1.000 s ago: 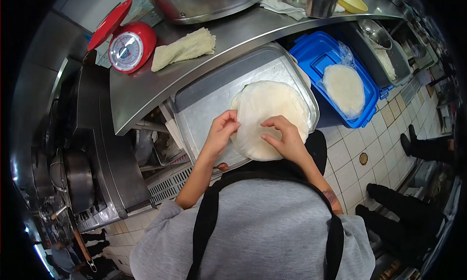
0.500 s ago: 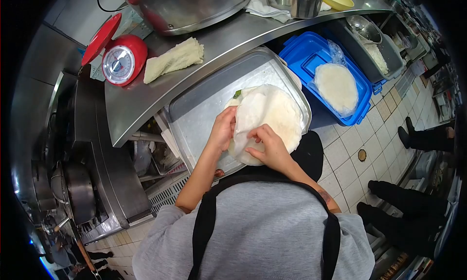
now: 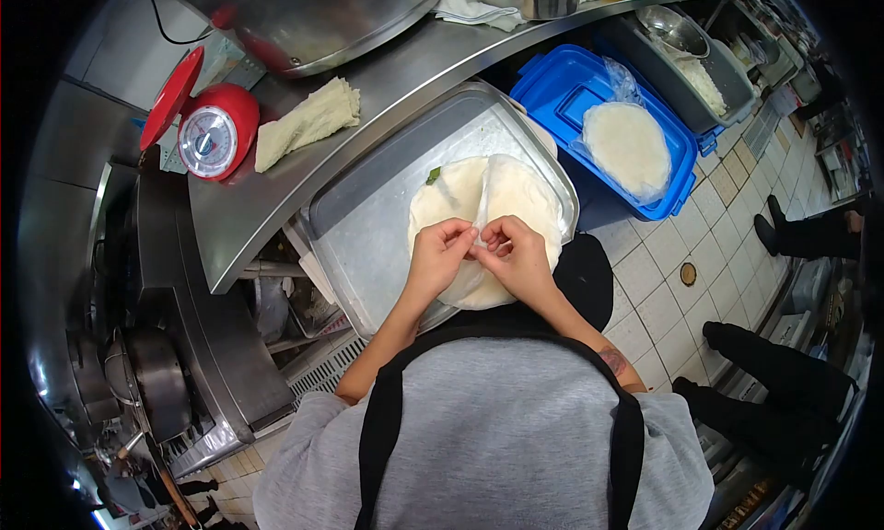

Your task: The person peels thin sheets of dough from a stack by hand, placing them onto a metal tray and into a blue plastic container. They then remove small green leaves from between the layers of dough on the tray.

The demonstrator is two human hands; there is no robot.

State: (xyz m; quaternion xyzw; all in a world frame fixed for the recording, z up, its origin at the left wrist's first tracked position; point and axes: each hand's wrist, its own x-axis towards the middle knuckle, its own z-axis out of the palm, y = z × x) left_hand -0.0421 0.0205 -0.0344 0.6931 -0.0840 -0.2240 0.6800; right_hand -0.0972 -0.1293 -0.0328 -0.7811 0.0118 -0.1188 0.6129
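Note:
Pale, thin round dough sheets (image 3: pixel 523 194) lie on a metal tray (image 3: pixel 359 212) in front of me. Across the middle of the rounds runs a raised edge or fold. My left hand (image 3: pixel 440 261) pinches at this fold, thumb against fingers. Right beside it, fingertips nearly touching, my right hand (image 3: pixel 517 254) pinches the same fold with curled fingers. How many layers they grip is hidden by the fingers. A small green leaf-like piece (image 3: pixel 433 175) shows at the upper left rim of the rounds.
Beyond the tray, a steel counter (image 3: pixel 387 125) carries a folded cloth (image 3: pixel 308 125), a red dial scale (image 3: pixel 217 134) and a large metal pot (image 3: pixel 341 23). To the right, a blue lid (image 3: pixel 543 93) holds bagged pale rounds (image 3: pixel 628 151). Another person's dark-clothed legs (image 3: pixel 773 373) are at far right.
Both hands have come together at the middle of the rounds. The top sheet's left part no longer drapes over my left fingers; a fold now stands between my hands. The view has shifted slightly.

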